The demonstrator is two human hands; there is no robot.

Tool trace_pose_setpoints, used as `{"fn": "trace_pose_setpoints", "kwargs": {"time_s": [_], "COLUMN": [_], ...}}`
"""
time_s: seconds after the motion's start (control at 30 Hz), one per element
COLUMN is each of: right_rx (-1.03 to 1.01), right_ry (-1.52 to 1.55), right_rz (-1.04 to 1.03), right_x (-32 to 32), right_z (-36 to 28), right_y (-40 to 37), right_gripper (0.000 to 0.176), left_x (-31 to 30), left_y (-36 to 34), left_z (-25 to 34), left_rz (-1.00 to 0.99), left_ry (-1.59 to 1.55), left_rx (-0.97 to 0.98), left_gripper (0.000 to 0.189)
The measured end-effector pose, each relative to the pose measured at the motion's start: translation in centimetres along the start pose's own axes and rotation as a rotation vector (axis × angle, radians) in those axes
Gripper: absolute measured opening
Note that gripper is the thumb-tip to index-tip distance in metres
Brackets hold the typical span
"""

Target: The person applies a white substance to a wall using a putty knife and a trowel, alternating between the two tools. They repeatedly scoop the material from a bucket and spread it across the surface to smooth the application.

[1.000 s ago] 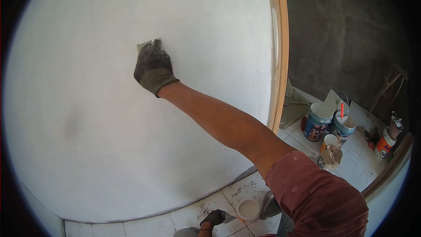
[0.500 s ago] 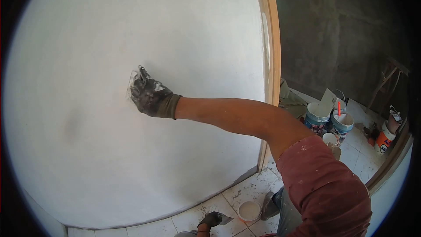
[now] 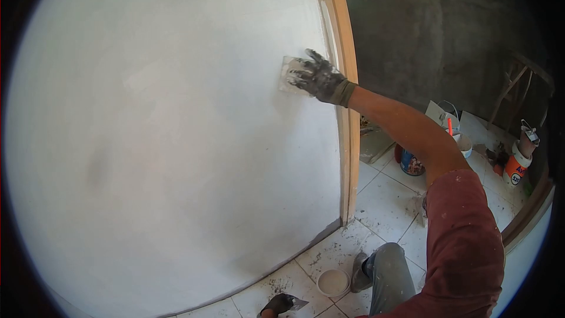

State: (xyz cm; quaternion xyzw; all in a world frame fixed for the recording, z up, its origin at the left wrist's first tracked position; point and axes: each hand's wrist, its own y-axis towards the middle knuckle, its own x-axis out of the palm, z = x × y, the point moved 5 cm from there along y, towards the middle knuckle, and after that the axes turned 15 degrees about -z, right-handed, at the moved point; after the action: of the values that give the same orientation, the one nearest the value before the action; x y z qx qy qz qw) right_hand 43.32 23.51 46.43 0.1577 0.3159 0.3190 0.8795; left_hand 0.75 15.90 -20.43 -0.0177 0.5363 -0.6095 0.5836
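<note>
My right hand, in a dark glove smeared with white, presses a flat rectangular putty spreader against the white wall, close to the wooden door frame. Its fingers spread over the back of the spreader. Down at the bottom edge, my left hand, also gloved, is closed on a putty knife whose blade points right. A round tub of pale putty stands on the tiles just beyond that blade.
A bent leg and a shoe are beside the tub. Spatters mark the tiled floor. Through the doorway are a blue paint bucket, an orange-labelled bucket and a wooden stand near a dark wall.
My right hand has swept right and up across the wall with the spreader, towards the door frame. The view has shifted slightly; my left hand still holds the putty knife low down.
</note>
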Motion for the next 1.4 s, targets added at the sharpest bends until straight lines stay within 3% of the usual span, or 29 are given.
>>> {"fn": "trace_pose_setpoints", "kwargs": {"time_s": [0.07, 0.13, 0.17, 0.23, 0.3, 0.37, 0.43, 0.5, 0.57, 0.6, 0.63, 0.67, 0.7, 0.77, 0.83, 0.93, 0.97, 1.0, 1.07, 1.1, 1.17, 1.23, 1.3, 1.33, 1.4], "right_rx": [0.039, 0.258, 0.26, 0.43, 0.498, 0.451, 0.51, 0.781, 1.188, 1.048, 1.17, 1.268, 1.258, 1.284, 1.255, 1.151, 1.057, 0.966, 0.771, 0.706, 0.576, 0.475, 0.344, 0.348, 0.219], "right_ry": [-0.018, -0.011, -0.009, 0.281, 0.38, 0.407, 0.562, 0.837, 1.598, 1.426, 1.353, 1.186, 0.997, 0.811, 0.798, 0.861, 0.775, 0.736, 0.83, 0.88, 0.965, 0.792, 0.583, 0.583, 0.873], "right_rz": [-0.055, -0.065, -0.069, 0.027, -0.006, -0.287, -0.257, -0.256, 0.164, 0.41, 0.239, 0.213, 0.195, 0.171, 0.038, 0.179, 0.152, 0.263, 0.302, 0.286, 0.267, 0.303, 0.116, 0.116, 0.032], "right_x": [3.3, 6.3, 7.3, 7.9, 10.2, 11.1, 8.3, 8.4, 8.7, 6.8, 4.5, 0.9, 0.4, 1.2, -0.2, -3.0, -4.7, -6.2, -10.3, -12.1, -15.7, -18.4, -20.6, -21.4, -21.7], "right_z": [1.4, 2.5, 1.8, -0.9, -4.5, -7.5, -7.4, -4.5, 0.3, 3.0, 6.0, 7.7, 9.6, 12.0, 11.2, 6.6, 4.2, 1.4, -4.2, -7.0, -12.2, -17.4, -21.4, -21.6, -21.9], "right_y": [-3.2, -5.4, -6.1, -8.5, -9.9, -10.2, -10.1, -9.6, -8.3, -7.6, -6.1, -4.8, -3.8, -1.4, 1.2, 5.5, 7.6, 9.5, 13.3, 15.2, 18.8, 22.2, 25.0, 25.0, 25.1], "right_gripper": [0.038, 0.043, 0.043, 0.049, 0.052, 0.053, 0.049, 0.036, 0.026, 0.023, 0.025, 0.034, 0.041, 0.038, 0.04, 0.037, 0.034, 0.033, 0.032, 0.035, 0.035, 0.033, 0.033, 0.033, 0.035], "left_x": [0.1, 0.2, 0.1, -0.1, -0.4, -0.5, -0.7, -0.8, -1.0, -1.0, -1.1, -1.3, -1.3, -1.6, -1.8, -2.1, -2.2, -2.3, -2.7, -2.7, -2.0, -1.9, -1.8, -1.7, -1.7], "left_y": [0.1, 0.0, 0.0, -0.2, -0.4, -0.5, -0.7, -0.8, -1.0, -1.0, -1.2, -1.4, -1.6, -2.1, -2.8, -3.3, -3.5, -3.8, -4.4, -4.6, -3.7, -4.1, -4.6, -4.8, -5.1], "left_z": [0.0, 0.0, 0.1, 0.3, 0.6, 1.0, 1.2, 1.3, 1.4, 1.6, 1.7, 1.9, 1.9, 2.2, 2.6, 3.3, 3.5, 3.8, 4.7, 5.2, 4.4, 4.1, 3.9, 3.8, 3.7], "left_rz": [0.014, 0.027, 0.036, 0.048, 0.058, 0.072, 0.089, 0.112, 0.136, 0.146, 0.156, 0.165, 0.175, 0.2, 0.223, 0.261, 0.276, 0.298, 0.371, 0.352, 0.329, 0.296, 0.29, 0.288, 0.283], "left_ry": [-0.007, -0.007, -0.006, -0.002, -0.004, -0.002, -0.001, -0.001, -0.005, -0.005, -0.01, -0.011, -0.014, -0.018, -0.028, -0.031, -0.035, -0.032, 0.025, 0.234, 0.17, 0.064, 0.016, 0.002, -0.022], "left_rx": [0.021, 0.037, 0.043, 0.051, 0.061, 0.068, 0.081, 0.092, 0.106, 0.114, 0.122, 0.129, 0.135, 0.143, 0.152, 0.169, 0.181, 0.193, 0.225, 0.164, 0.163, 0.157, 0.157, 0.158, 0.162], "left_gripper": [0.036, 0.035, 0.034, 0.033, 0.032, 0.031, 0.03, 0.029, 0.027, 0.027, 0.026, 0.026, 0.025, 0.024, 0.023, 0.022, 0.021, 0.021, 0.02, 0.02, 0.02, 0.019, 0.019, 0.019, 0.019]}}
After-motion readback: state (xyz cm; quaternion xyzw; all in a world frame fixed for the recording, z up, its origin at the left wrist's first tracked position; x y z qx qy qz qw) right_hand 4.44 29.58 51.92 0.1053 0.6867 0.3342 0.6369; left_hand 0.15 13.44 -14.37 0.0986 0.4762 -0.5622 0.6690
